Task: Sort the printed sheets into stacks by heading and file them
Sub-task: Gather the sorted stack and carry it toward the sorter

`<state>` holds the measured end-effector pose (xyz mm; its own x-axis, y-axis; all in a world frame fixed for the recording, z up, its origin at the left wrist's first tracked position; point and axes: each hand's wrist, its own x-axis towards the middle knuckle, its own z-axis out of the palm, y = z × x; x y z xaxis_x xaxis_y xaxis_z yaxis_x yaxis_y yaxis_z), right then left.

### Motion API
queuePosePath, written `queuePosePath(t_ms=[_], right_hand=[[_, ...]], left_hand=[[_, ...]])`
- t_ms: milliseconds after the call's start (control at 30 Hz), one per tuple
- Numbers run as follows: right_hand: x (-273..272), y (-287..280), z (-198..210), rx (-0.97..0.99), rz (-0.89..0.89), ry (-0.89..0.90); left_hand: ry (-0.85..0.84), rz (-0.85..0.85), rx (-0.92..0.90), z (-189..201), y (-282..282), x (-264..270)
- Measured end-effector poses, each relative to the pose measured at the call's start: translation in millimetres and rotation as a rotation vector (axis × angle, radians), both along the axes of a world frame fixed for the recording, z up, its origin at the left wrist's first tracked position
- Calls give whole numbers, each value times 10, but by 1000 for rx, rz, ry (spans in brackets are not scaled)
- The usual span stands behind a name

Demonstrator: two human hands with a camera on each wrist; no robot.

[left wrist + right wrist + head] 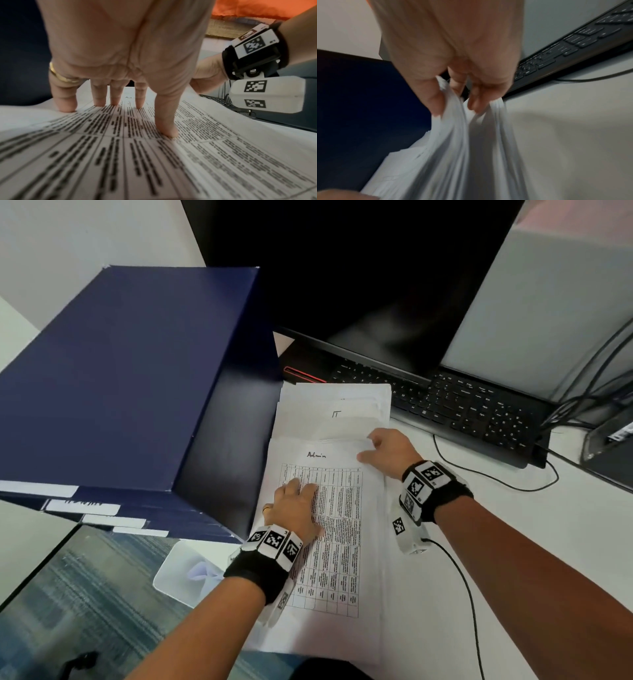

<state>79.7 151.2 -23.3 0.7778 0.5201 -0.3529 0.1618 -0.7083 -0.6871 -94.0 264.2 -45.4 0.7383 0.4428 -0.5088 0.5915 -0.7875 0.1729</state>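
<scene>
Head: "Admin" sheet stack (329, 525) at 6 o'clock on desk (513, 559), "IT" stack (337, 410) at 12 beyond it. Left hand (294, 508) flat, pressing.

Left wrist: fingertips (167, 133) pin table print.

Right wrist: right hand (453, 81) pinches several corner sheets (452, 115). Risk: wrong-heading pages lifted together; paper creasing under pinned hand.
</scene>
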Motion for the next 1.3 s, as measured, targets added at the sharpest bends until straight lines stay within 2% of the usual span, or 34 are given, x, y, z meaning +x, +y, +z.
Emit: queuePosePath(t_ms=[100,167,233,333,400,500,600,667,733,833,967,1033,1133,1300], right_hand=[[-228,-76,33,387,-122,265],[-387,-131,-36,482,-220,424],[-508,-202,-171,482,-324,501],[-712,-332,-336,280,-288,425],[-861,-408,-405,227,-244,421],[-984,-533,-405,290,-294,423],[-906,-749,-247,377,-386,443],[-820,-950,-67,491,-430,485],[-737,-1172,136,595,-436,488],[-632,-1476,406,679,-445,347],[-644,-1833,782,732,-443,-95],[-697,-1993,923,845,-478,-240],[-761,-2196,1025,985,-509,-290],[-792,-2507,889,948,-572,-209]], left_hand=[[-9,6,-15,-1,2,7],[-22,11,-25,-8,1,-3],[-40,28,-41,-11,-4,-22],[-71,57,-46,0,-23,-55],[-94,74,-60,9,-30,-71],[-202,141,-72,43,-25,-114],[-481,309,-70,151,-53,-192],[-674,487,-197,264,-106,-225],[-725,594,-436,399,-222,-208],[-702,505,-647,572,-530,-110],[-971,445,-681,834,-1048,127],[-1100,442,-669,966,-1293,242],[-1160,444,-737,1022,-1559,357],[-1125,444,-852,998,-1847,387]])
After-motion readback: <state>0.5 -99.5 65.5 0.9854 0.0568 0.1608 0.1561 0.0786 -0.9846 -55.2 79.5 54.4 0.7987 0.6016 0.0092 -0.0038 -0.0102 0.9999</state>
